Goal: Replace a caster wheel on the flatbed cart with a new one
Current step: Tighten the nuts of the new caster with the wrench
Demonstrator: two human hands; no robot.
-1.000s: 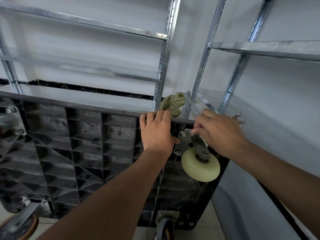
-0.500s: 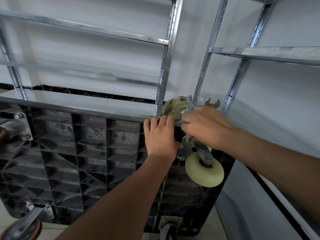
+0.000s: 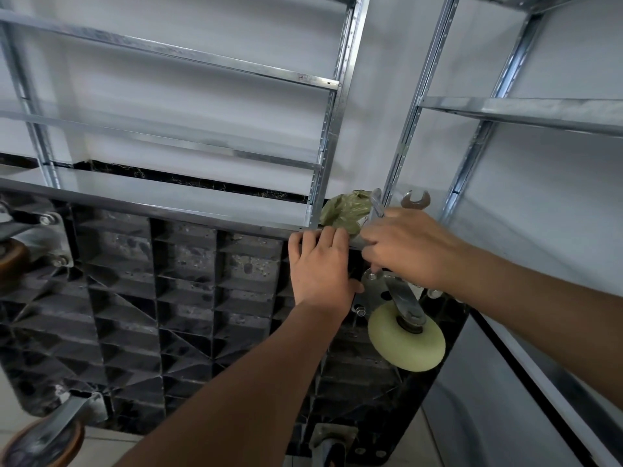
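A black flatbed cart (image 3: 168, 298) stands on its side against metal shelving (image 3: 337, 129), its ribbed underside facing the viewer. At the cart's upper right corner sits a cream caster wheel (image 3: 406, 338), its metal fork slanting up and left to a bolted plate. The left hand (image 3: 320, 267) lies flat, fingers straight, just left of that plate. The right hand (image 3: 404, 251), directly above the wheel, grips a wrench (image 3: 415, 200) whose open jaw points upward. A crumpled green bag (image 3: 344, 210) rests above the corner.
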